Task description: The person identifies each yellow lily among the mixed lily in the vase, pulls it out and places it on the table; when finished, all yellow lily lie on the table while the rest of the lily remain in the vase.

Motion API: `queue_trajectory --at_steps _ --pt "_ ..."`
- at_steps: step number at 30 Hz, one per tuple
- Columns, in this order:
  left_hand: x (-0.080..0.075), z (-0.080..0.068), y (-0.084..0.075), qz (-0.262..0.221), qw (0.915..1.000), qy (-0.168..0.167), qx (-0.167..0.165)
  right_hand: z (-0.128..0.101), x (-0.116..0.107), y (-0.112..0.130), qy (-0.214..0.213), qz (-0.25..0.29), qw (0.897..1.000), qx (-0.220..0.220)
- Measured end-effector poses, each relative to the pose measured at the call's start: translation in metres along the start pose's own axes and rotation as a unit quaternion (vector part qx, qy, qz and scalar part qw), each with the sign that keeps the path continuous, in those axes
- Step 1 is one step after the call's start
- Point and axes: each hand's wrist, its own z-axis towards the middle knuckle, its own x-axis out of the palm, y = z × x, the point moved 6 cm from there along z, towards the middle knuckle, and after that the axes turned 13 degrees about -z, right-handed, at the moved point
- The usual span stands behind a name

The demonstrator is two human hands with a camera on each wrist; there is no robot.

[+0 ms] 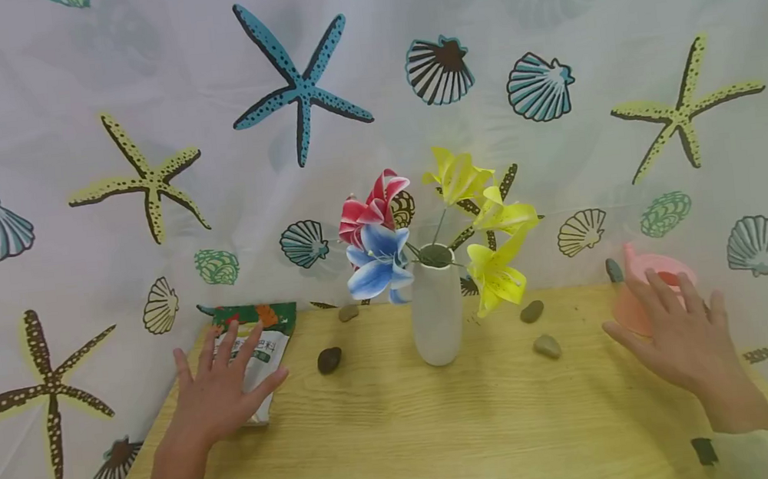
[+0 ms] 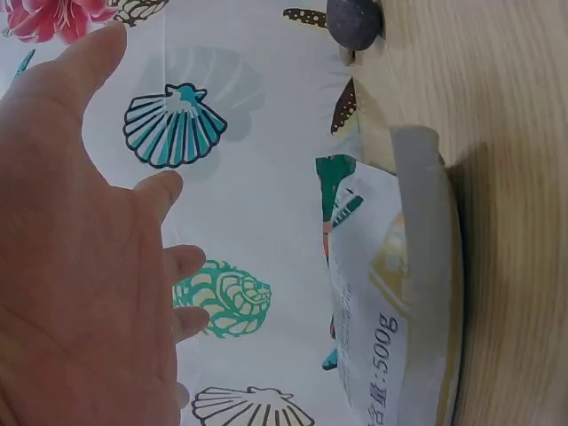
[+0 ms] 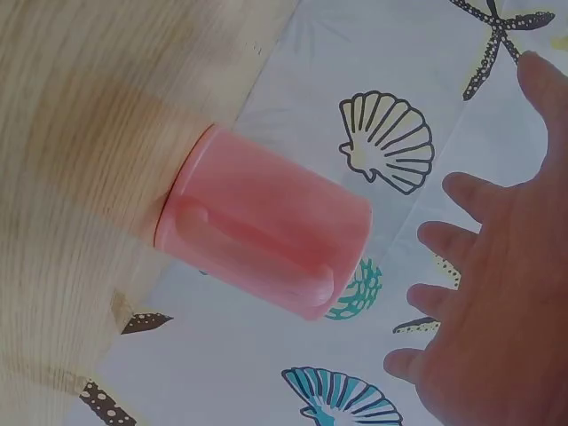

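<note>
On the wooden table (image 1: pixel 389 439), note flowers (image 1: pixel 380 267) already standing in a central vase (image 1: pixel 437 323), white bag (image 2: pixel 386 266) at left, and pink pitcher (image 3: pixel 266 217) at right. Read left hand (image 1: pixel 215 398) near bag and right hand (image 1: pixel 689 345) near pitcher as raised, fingers spread, gripping nothing. Judge handling as not under way, start or finish indeterminable.

The bag (image 2: pixel 382 284) is green and white, the jug (image 3: pixel 266 217) pink, 3 flowers (image 1: pixel 503 217) yellow.

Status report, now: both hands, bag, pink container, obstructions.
Left hand empty, clear of the bag. Right hand empty, clear of the pink container. Vase upright between the hands; nothing seen blocking either one.
</note>
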Motion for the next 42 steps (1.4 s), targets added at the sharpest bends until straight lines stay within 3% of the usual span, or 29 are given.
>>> queue_trajectory --at_steps 4,8,11,13,16,19,21,23,24,26,28,30,32,35,36,40,42 --pt "0.011 0.005 -0.019 -0.029 0.9993 0.002 0.025 0.002 -0.006 0.007 -0.045 0.013 0.999 -0.015" --pt "0.032 0.019 -0.056 -0.093 0.9915 -0.002 0.091 0.007 -0.013 0.043 -0.126 0.11 0.984 -0.058" --pt "0.052 0.035 -0.083 -0.176 0.9768 0.009 0.122 0.007 -0.008 0.084 -0.143 0.219 0.962 -0.076" --pt "0.068 0.046 -0.098 -0.238 0.9639 0.028 0.115 0.007 0.001 0.11 -0.131 0.289 0.946 -0.064" --pt "0.093 0.062 -0.115 -0.339 0.9342 0.067 0.087 0.007 0.014 0.145 -0.11 0.372 0.921 -0.027" --pt "0.115 0.074 -0.129 -0.426 0.8972 0.104 0.053 0.011 0.021 0.175 -0.105 0.474 0.874 0.011" --pt "0.126 0.081 -0.137 -0.467 0.8754 0.121 0.035 0.015 0.022 0.193 -0.124 0.545 0.829 0.035" --pt "0.137 0.088 -0.142 -0.498 0.8571 0.132 0.018 0.021 0.021 0.209 -0.154 0.61 0.775 0.06" --pt "0.142 0.092 -0.144 -0.508 0.8509 0.134 0.012 0.025 0.019 0.215 -0.172 0.638 0.747 0.069" --pt "0.149 0.098 -0.148 -0.525 0.8399 0.136 0.005 0.031 0.014 0.227 -0.207 0.671 0.706 0.09" --pt "0.156 0.103 -0.15 -0.538 0.8322 0.135 0.003 0.037 0.009 0.235 -0.236 0.679 0.687 0.11" --pt "0.16 0.106 -0.153 -0.548 0.825 0.136 0.005 0.041 0.004 0.242 -0.256 0.672 0.683 0.131" --pt "0.164 0.109 -0.155 -0.56 0.8163 0.142 0.012 0.043 -0.001 0.248 -0.272 0.655 0.688 0.153" --pt "0.171 0.11 -0.158 -0.576 0.8029 0.154 0.014 0.045 -0.005 0.255 -0.291 0.657 0.675 0.169" --pt "0.173 0.11 -0.158 -0.58 0.7996 0.155 0.015 0.046 -0.006 0.257 -0.295 0.669 0.661 0.168" --pt "0.176 0.111 -0.159 -0.589 0.7949 0.143 0.021 0.05 -0.007 0.266 -0.307 0.732 0.586 0.161" --pt "0.177 0.111 -0.159 -0.593 0.7934 0.137 0.026 0.051 -0.008 0.269 -0.314 0.749 0.561 0.161"
